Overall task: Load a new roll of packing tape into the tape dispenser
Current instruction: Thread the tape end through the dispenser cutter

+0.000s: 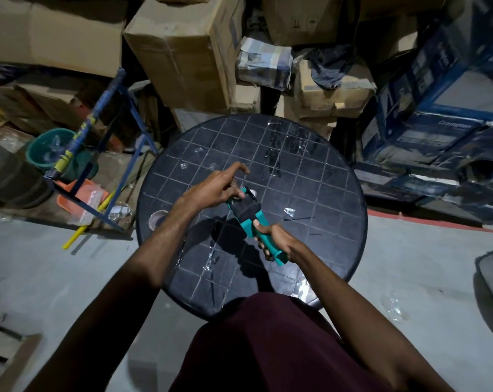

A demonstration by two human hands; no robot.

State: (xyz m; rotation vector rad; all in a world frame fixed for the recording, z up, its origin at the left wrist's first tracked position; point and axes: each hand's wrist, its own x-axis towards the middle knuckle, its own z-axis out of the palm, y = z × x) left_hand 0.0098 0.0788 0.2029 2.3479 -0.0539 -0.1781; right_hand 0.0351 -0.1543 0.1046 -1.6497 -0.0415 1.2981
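Right hand (pixel 270 239) grips the handle of a teal plastic tape dispenser (pixel 251 216) above the round black gridded desk (pixel 324 193).
Left hand (pixel 219 188) pinches at its front end, seemingly preparing it; a tape roll (pixel 158 218) on the desk's left edge looks next to fit.

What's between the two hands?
In the head view, the teal tape dispenser spans it: right hand grips its handle, left hand touches its front end.

My right hand (pixel 273 241) covers the tape dispenser (pixel 251 216) handle; left hand (pixel 214 188) fingers hide its front end. Desk (pixel 310 171) near edge sits behind my shirt (pixel 268 343).
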